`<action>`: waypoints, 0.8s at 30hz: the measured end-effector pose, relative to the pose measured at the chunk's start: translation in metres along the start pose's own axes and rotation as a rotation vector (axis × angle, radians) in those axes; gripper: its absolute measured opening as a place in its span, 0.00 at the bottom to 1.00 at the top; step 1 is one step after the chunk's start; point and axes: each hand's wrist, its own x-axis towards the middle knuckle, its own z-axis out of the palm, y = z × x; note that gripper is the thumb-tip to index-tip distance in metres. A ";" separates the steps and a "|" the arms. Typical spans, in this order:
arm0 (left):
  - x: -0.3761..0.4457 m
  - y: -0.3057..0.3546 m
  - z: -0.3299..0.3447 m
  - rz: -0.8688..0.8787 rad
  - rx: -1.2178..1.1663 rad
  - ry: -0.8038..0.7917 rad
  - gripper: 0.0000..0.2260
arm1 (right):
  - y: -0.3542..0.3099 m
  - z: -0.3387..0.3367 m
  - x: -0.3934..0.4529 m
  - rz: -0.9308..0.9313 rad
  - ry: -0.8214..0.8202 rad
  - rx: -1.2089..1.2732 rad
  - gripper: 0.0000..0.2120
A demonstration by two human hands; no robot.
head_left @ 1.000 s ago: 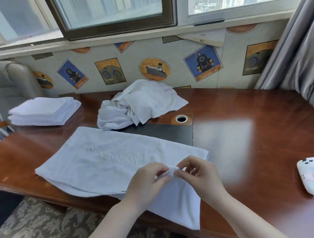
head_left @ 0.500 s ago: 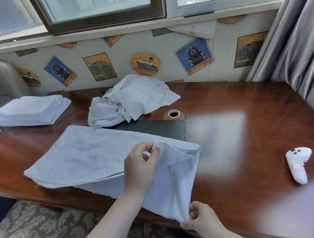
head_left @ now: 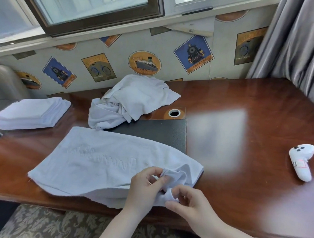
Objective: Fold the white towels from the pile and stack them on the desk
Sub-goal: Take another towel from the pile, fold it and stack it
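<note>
Both hands have come back together at the desk's near edge: left hand and right hand pinch the white towel's bunched corner, fingers curled.

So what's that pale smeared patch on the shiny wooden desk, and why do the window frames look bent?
Head view: the patch is window glare on the glossy reddish-brown wooden desk; the wide-angle lens bows the dark window frame; everything stays fairly sharp.

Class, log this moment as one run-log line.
left hand: pinches towel corner | right hand: pinches same towel | stack: folded
</note>
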 end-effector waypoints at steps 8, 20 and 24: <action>-0.004 0.001 -0.010 0.158 0.210 -0.061 0.03 | -0.011 0.007 0.006 0.110 0.050 0.352 0.01; -0.007 0.005 -0.031 0.316 0.316 -0.280 0.08 | -0.013 0.010 0.005 0.113 0.148 0.428 0.03; -0.001 0.003 -0.041 0.223 0.287 -0.249 0.08 | -0.018 0.009 0.014 0.101 0.066 0.357 0.02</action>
